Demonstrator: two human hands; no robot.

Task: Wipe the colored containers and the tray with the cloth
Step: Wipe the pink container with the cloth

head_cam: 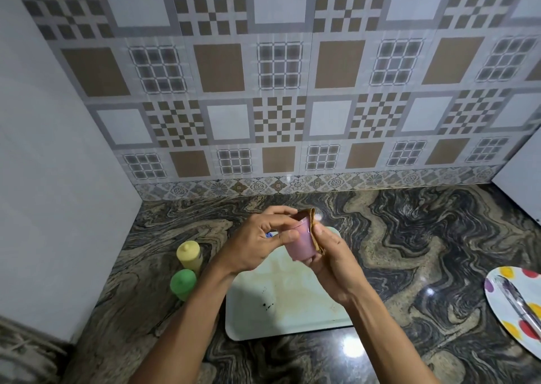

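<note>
Facing a glossy stone counter (409, 237) swirled in black, grey and tan, backed by a tiled wall (278, 91) patterned in brown and grey checks and squares, with a floral border strip along the bottom

Holding a small, smooth pink container (300, 244) in the air above a pale rectangular tray (292, 310) with rounded corners and a flat surface stained yellowish and flecked with dark specks, lying on the counter

Gripping the pink container with the left hand (257, 243), fingers and thumb curled round its upper part near the rim

Pressing a thin tan cloth (314, 237) against the container's side with the right hand (330, 263), thumb curled over the fabric, with one end of it lapping over the rim

Leaving a yellow container (189, 255) and a green container (183, 284), both rounded matte plastic with knobbed tops, standing just beside each other on the counter left of the tray

Glimpsing something blue (269, 235) behind the left hand, too hidden to tell what

Catching at the right edge a white plate (497, 284) dotted red and yellow, bearing a shiny metal utensil (515, 299)
</note>
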